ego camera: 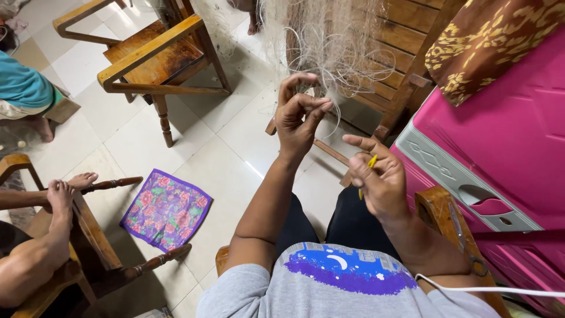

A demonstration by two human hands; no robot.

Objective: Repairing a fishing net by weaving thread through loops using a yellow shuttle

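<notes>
Left hand [299, 115]: raised at 12 o'clock from the torso, fingers curled narrow, thumb and fingertips pinched on strands of the net [329, 41]. A loose loop of line [337, 121] hangs off the pinch toward 4 o'clock.

Right hand [379, 179]: lower, at 4 o'clock from the left hand, closed on a slim yellow needle [371, 163], index finger extended toward 10 o'clock. Only a short part of the needle shows above and below the fingers; whether line is wound on it cannot be told.

Net: pale, very fine monofilament mesh, hanging in a bunched, tangled curtain from the top edge of the view down to the left hand, draped in front of a slatted wooden bench [406, 41]. Several stray loops curl free at its lower edge.

Risks, as judged:
- The pinch may slip, since the line is thin and smooth; the held mesh would drop back into the bunch.
- The free loops near the left fingers may snag the needle or a finger and pull a knot into the wrong mesh.
- The net may catch on the bench slats behind it.

Surroundings: a wooden chair [156, 56] at 10 o'clock on the tile floor [229, 147]; a floral cloth [166, 209] at 8 o'clock; a pink cabinet [506, 135] at 3 o'clock; another person's feet [65, 188] at 9 o'clock.
</notes>
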